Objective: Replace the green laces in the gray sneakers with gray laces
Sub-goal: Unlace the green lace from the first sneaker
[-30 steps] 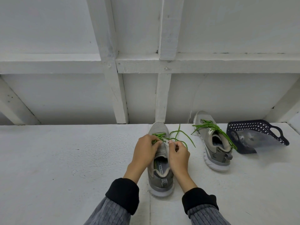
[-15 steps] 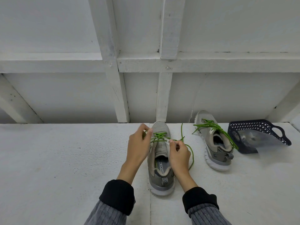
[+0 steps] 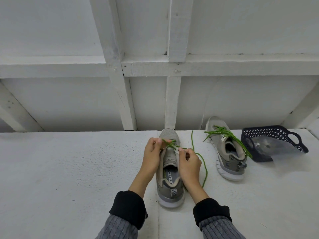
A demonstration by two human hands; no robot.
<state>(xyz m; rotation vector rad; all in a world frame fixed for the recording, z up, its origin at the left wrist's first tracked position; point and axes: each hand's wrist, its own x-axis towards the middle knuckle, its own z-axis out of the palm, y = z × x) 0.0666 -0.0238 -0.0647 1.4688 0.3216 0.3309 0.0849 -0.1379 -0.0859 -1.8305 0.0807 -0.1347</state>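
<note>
As hands [image 3: 152,156] (both) pinch, green lace [image 3: 201,156] trails.

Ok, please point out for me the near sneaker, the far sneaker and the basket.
near sneaker [image 3: 170,195], head view, on its heel.
far sneaker [image 3: 230,171], head view, on its side near the heel.
basket [image 3: 269,133], head view, on its lattice wall.

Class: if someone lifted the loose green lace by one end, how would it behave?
Probably floppy: the green lace already curves limply across the table. Likely very light. It may snag, being threaded through the near sneaker.
</note>
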